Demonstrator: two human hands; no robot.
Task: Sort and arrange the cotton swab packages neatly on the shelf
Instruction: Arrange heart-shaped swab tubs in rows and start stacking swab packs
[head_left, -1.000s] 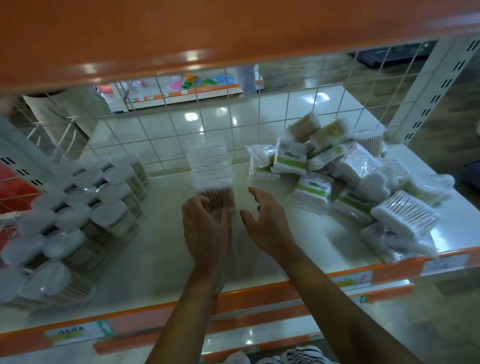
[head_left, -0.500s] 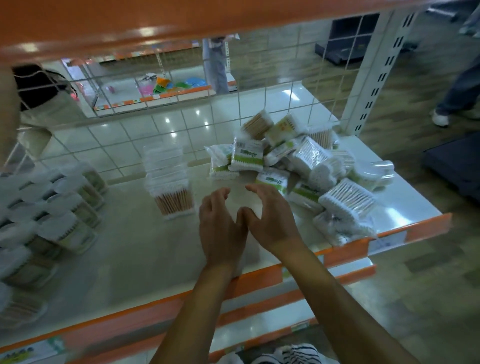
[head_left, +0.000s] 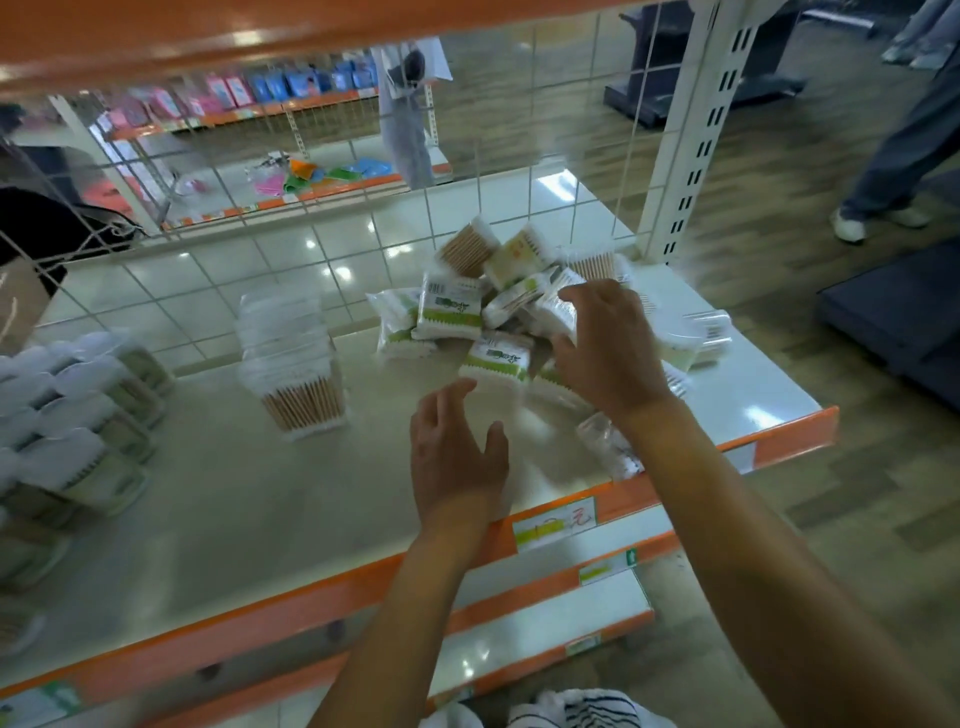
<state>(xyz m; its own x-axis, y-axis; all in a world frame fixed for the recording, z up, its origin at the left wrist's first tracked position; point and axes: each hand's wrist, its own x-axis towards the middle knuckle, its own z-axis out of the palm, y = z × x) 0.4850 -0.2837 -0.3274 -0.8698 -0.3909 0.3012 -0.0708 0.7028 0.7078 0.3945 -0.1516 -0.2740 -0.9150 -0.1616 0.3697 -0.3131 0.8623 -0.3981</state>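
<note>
A loose pile of cotton swab bags (head_left: 498, 306) lies at the right back of the cream shelf (head_left: 234, 493); some have green labels (head_left: 449, 312), others are clear. My right hand (head_left: 608, 343) hovers over the pile with its fingers spread and slightly bent, at a clear bag (head_left: 558, 312); whether it touches is blurred. Lower and to the left, my left hand (head_left: 454, 457) hangs over bare shelf, fingers relaxed and empty. A neat stack of clear boxes with wooden swabs (head_left: 293, 358) stands left of the pile.
Rows of round white-lidded swab tubs (head_left: 78, 431) fill the shelf's left side. A wire grid (head_left: 467, 171) backs the shelf, with an upright post (head_left: 696, 130) at the right. The orange front edge (head_left: 675, 483) carries price labels. A person's legs (head_left: 893, 150) stand at far right.
My right hand has moved up and right from beside the left hand to over the bag pile. My left hand has drifted right, away from the stack. The view swung right.
</note>
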